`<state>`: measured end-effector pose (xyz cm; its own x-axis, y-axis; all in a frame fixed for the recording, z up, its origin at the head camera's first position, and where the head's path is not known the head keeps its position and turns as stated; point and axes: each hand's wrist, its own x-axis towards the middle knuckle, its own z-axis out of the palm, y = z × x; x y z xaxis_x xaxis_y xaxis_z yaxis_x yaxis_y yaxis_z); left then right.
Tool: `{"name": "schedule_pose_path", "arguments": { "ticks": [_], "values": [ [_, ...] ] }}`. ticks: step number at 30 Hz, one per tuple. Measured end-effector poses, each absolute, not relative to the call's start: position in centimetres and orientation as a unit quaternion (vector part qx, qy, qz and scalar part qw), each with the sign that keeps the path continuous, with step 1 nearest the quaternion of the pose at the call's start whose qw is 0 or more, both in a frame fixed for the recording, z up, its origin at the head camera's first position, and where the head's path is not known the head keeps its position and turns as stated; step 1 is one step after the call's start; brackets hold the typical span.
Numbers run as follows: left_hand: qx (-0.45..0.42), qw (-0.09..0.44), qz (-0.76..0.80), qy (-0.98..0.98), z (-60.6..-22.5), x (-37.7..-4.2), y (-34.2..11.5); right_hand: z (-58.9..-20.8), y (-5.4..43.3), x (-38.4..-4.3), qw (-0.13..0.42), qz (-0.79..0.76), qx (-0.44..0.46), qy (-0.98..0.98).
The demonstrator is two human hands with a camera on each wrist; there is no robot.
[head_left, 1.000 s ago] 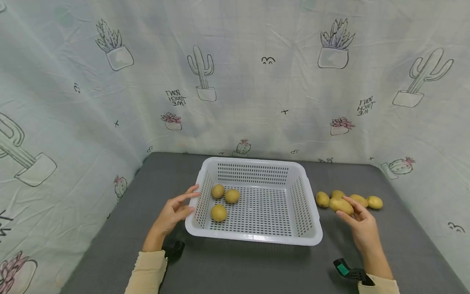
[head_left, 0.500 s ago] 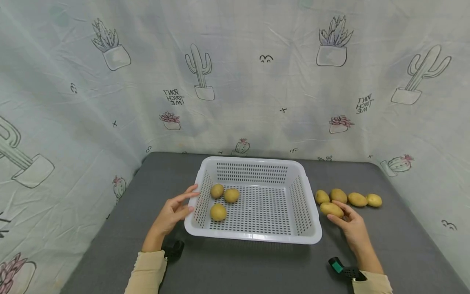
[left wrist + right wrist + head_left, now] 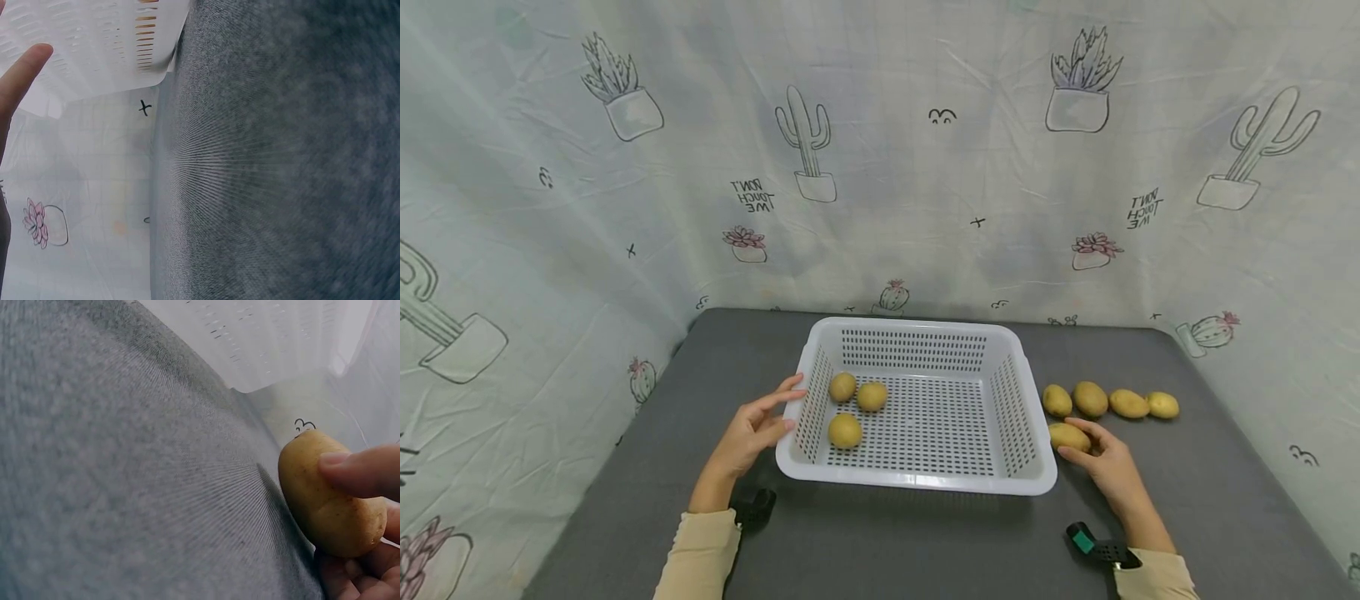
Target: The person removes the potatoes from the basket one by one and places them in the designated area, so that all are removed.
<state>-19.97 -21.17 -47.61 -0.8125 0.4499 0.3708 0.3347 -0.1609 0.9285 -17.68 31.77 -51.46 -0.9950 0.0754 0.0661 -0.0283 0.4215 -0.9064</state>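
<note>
Right hand [image 3: 1111, 468], potato [image 3: 1066, 437] shifted left, now beside basket [image 3: 917, 481].

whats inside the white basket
Three potatoes lie on the slotted floor of the white basket, toward its left side. The patches of floor beneath them are covered, and the near rim hides the inner face of the near wall.

Left arm reaches forward and inward, sleeve [image 3: 700, 550] ending near the wrist. Left hand [image 3: 747, 435]: fingers extended, slightly parted, thumb held apart below them. Right arm angles forward and inward from lower right; forearm [image 3: 1150, 529] bare above the cuff. Right hand [image 3: 1105, 467] in a pinch grip: thumb [image 3: 365, 470] on one side, other fingers [image 3: 378, 559] bent opposite. Hands well apart.
</note>
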Motion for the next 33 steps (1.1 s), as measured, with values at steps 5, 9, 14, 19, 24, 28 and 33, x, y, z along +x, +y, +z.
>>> {"name": "schedule_pose_path", "arguments": {
  "ticks": [5, 9, 14, 19, 24, 28, 33],
  "values": [
    [0.302, 0.043, 0.700, 0.645, -47.67, -19.96, -21.12, -51.51, 32.01, -17.61, 0.042, 0.526, -0.016, -0.849],
    [0.298, 0.040, 0.699, 0.648, -47.60, -20.03, -21.15, -51.52, 32.15, -17.60, 0.045, 0.513, -0.019, -0.857],
    [0.299, 0.042, 0.699, 0.648, -47.55, -20.08, -21.09, -51.65, 32.30, -17.49, 0.051, 0.509, -0.014, -0.859],
    [0.302, 0.046, 0.702, 0.643, -47.60, -20.04, -21.05, -51.67, 32.34, -17.35, 0.053, 0.518, -0.006, -0.854],
    [0.299, 0.046, 0.705, 0.642, -47.59, -20.00, -21.14, -51.54, 32.21, -17.34, 0.059, 0.526, 0.006, -0.848],
    [0.298, 0.042, 0.702, 0.646, -47.64, -20.02, -21.22, -51.59, 32.22, -17.37, 0.073, 0.534, 0.017, -0.842],
    [0.299, 0.043, 0.700, 0.647, -47.67, -20.09, -21.21, -51.77, 32.44, -17.28, 0.103, 0.545, 0.029, -0.832]
  ]
}}
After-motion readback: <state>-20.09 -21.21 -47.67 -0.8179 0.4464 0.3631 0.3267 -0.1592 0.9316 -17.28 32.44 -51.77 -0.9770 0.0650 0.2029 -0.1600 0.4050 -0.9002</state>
